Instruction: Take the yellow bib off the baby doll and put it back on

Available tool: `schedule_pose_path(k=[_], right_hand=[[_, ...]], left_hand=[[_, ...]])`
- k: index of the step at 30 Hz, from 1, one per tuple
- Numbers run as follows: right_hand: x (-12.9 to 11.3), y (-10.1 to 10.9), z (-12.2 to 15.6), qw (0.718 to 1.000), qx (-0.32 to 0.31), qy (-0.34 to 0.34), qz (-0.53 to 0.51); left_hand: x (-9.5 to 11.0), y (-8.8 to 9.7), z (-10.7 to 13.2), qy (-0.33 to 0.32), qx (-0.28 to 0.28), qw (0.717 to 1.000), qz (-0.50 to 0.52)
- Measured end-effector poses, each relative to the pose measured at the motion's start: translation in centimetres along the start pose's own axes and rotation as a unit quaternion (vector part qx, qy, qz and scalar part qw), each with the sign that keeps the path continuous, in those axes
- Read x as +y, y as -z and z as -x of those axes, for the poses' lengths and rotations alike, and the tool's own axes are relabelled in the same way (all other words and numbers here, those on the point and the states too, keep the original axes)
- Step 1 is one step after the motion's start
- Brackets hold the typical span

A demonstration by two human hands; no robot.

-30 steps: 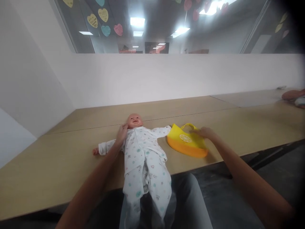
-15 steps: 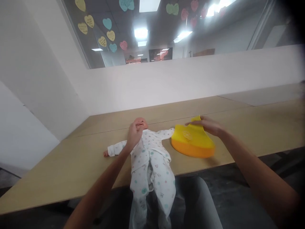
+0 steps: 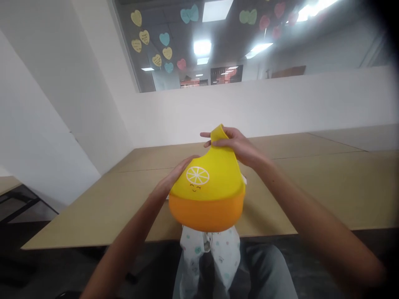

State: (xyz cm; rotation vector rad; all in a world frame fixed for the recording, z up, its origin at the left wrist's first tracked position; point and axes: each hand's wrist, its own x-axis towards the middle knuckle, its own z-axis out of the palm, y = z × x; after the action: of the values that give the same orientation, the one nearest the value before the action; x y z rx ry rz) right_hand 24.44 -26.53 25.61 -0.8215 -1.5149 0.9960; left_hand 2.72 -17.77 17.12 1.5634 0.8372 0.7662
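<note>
A baby bib (image 3: 215,174), yellow with an orange catch pocket and a lemon-slice print, hangs over a baby doll (image 3: 193,245) in white patterned clothes. My right hand (image 3: 238,145) pinches the bib's raised right strap between thumb and fingers, with some fingertips showing past it. At the bib's upper left edge lies my left hand (image 3: 176,174); its fingers are partly behind the bib, so its grip is hidden. The bib covers the doll's head and body. Only the clothed legs show clearly, hanging over the table edge above my lap.
The wooden table (image 3: 124,199) runs along a white wall (image 3: 187,114). Above the wall is a window (image 3: 218,45) with paper hearts stuck on it. My grey-trousered legs (image 3: 268,270) are under the table's front edge.
My right hand has carried the bib left and up from beside the doll to over it. The left hand has moved from the doll's face to the bib's left edge. The view has shifted slightly left.
</note>
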Motion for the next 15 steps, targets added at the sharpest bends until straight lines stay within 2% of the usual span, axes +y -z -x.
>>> schedule_pose_path(k=[2, 3, 5, 7, 8, 10, 13, 15], right_hand=[[3.0, -0.5, -1.0, 0.999, 0.013, -0.021, -0.023], [4.6, -0.8, -1.5, 0.999, 0.021, -0.038, -0.031], [8.2, -1.2, -2.5, 0.997, 0.035, -0.064, 0.001], [11.7, -1.5, -3.3, 0.991, 0.046, -0.081, 0.097], [13.2, -1.7, -3.7, 0.983, 0.051, -0.092, 0.148], [15.8, -2.0, -4.1, 0.969, 0.059, -0.123, 0.205], [17.5, -2.3, -4.1, 0.974, 0.076, -0.122, 0.175], [17.1, -2.2, -4.1, 0.983, 0.081, -0.068, 0.149]], left_hand=[[-0.5, 1.6, 0.6, 0.034, -0.050, 0.997, 0.047], [-1.0, 2.6, 0.8, 0.048, -0.048, 0.997, 0.044], [-2.5, 4.9, 0.9, 0.091, 0.006, 0.996, -0.016], [-4.2, 7.0, 0.7, 0.162, 0.059, 0.980, -0.097], [-4.9, 7.8, 0.5, 0.195, 0.069, 0.969, -0.133], [-6.0, 8.7, 0.2, 0.234, 0.047, 0.953, -0.188], [-6.3, 8.4, -0.1, 0.206, 0.008, 0.955, -0.212], [-5.8, 7.5, 0.0, 0.142, 0.036, 0.970, -0.196]])
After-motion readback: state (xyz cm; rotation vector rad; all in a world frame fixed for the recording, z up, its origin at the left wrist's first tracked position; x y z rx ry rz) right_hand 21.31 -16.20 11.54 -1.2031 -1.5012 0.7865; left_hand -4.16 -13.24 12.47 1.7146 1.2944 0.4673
